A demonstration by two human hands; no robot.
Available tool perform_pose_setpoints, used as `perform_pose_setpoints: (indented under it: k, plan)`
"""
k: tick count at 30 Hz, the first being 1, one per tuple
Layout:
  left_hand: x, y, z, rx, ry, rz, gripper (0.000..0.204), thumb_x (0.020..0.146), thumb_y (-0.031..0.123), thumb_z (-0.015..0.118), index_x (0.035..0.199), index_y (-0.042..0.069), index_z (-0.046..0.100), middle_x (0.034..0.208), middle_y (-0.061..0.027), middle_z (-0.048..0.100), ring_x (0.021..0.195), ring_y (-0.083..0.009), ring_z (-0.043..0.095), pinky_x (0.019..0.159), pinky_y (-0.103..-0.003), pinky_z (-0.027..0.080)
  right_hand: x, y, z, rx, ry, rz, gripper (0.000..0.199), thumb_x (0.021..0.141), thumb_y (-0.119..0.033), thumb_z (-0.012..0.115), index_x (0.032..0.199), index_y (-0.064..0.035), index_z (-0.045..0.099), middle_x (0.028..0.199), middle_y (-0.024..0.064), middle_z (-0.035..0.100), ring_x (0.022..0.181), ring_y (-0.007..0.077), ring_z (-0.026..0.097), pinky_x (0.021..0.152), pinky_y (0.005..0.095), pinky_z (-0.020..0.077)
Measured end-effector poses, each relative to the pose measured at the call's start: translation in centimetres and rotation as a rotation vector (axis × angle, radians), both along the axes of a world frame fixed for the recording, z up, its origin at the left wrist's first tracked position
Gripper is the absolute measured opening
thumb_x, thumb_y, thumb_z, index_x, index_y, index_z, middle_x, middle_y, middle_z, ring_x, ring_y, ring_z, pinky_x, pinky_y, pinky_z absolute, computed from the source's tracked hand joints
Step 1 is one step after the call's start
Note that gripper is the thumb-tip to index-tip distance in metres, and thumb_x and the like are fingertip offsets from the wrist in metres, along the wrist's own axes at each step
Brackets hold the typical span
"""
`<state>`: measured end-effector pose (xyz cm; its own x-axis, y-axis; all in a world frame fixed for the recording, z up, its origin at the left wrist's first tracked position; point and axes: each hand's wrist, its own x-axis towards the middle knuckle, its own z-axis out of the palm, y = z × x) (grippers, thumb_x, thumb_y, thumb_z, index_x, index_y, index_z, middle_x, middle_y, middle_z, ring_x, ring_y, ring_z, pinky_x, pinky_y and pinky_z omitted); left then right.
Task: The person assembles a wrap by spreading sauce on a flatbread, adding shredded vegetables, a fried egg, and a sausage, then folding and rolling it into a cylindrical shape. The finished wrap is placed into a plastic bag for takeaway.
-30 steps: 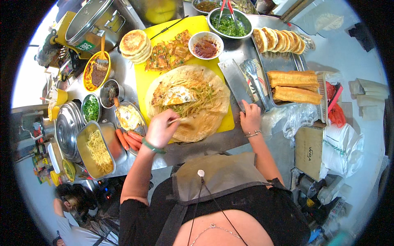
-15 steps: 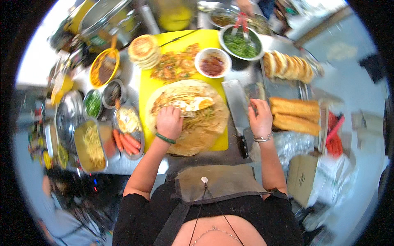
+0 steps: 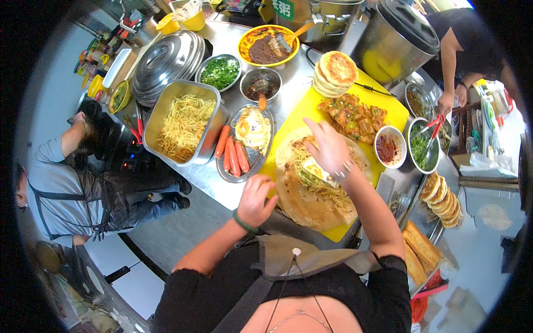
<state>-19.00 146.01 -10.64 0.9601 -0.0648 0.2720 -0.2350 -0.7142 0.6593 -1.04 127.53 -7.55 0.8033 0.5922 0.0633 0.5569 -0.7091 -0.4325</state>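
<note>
Here the thin, pale-golden flatbread (image 3: pixel 302 204) lies unfolded under shredded filling (image 3: pixel 337 195) and egg (image 3: pixel 316 170), both hands (image 3: pixel 257 200) (image 3: pixel 331 150) apart and unclenched.

Lots of kitchen stuff crowding the edges here
Big steel pot (image 3: pixel 387 43) with a black lid (image 3: pixel 412 25) up top, domed steel lid (image 3: pixel 169 64) near some chopped greens (image 3: pixel 219 73), round breads (image 3: pixel 442 198) near fried dough sticks (image 3: pixel 422 248), plus a person (image 3: pixel 69 183) off left.

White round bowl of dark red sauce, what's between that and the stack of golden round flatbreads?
The head view shows browned, green-flecked food pieces between the bowl and the stack, lying on the yellow rectangular board.
</note>
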Motion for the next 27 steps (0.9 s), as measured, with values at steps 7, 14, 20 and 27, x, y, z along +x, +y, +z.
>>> perform_pose_setpoints:
  k: [7, 14, 20, 27]
  plan:
    - [0.0, 4.2, 1.1, -0.281, 0.153, 0.156, 0.028, 0.080, 0.001, 0.064, 0.107, 0.000, 0.059, 0.109, -0.0165, 0.055, 0.098, -0.0290, 0.057, 0.084, -0.036, 0.048, 9.8, 12.7, -5.3, -0.166, -0.213, 0.341, 0.034, 0.082, -0.027, 0.065, 0.114, -0.0191, 0.062, 0.098, 0.0114, 0.058, 0.090, 0.0304, 0.061, 0.076, 0.0404, 0.0523]
    - [17.1, 8.2, -7.1, -0.667, 0.121, 0.408, 0.050, 0.089, 0.007, 0.058, 0.135, -0.001, 0.041, 0.114, -0.0120, 0.055, 0.076, -0.0142, 0.062, 0.065, -0.028, 0.052, 13.1, 11.7, -2.9, 0.149, 0.007, -0.004, 0.022, 0.087, -0.030, 0.061, 0.101, -0.0134, 0.068, 0.094, 0.0118, 0.066, 0.085, 0.0314, 0.065, 0.076, 0.0411, 0.0518]
    - [22.7, 9.5, -12.2, -0.657, 0.153, 0.551, 0.054, 0.088, 0.003, 0.060, 0.138, 0.003, 0.039, 0.098, -0.0087, 0.062, 0.067, -0.0119, 0.060, 0.052, -0.025, 0.050, 11.7, 13.8, -5.5, 0.495, 0.354, -0.004, 0.024, 0.087, -0.025, 0.064, 0.099, -0.0048, 0.069, 0.077, 0.0128, 0.068, 0.069, 0.0236, 0.066, 0.067, 0.0322, 0.0524]
    - [20.2, 9.8, -8.1, -0.835, 0.176, 0.491, 0.057, 0.082, 0.001, 0.063, 0.134, -0.004, 0.041, 0.128, -0.0171, 0.051, 0.088, -0.0188, 0.064, 0.078, -0.031, 0.052, 10.2, 10.7, -5.8, 1.147, 0.707, -0.482, 0.026, 0.095, -0.023, 0.056, 0.102, -0.0004, 0.067, 0.072, 0.0060, 0.064, 0.057, 0.0122, 0.060, 0.051, 0.0231, 0.0467]
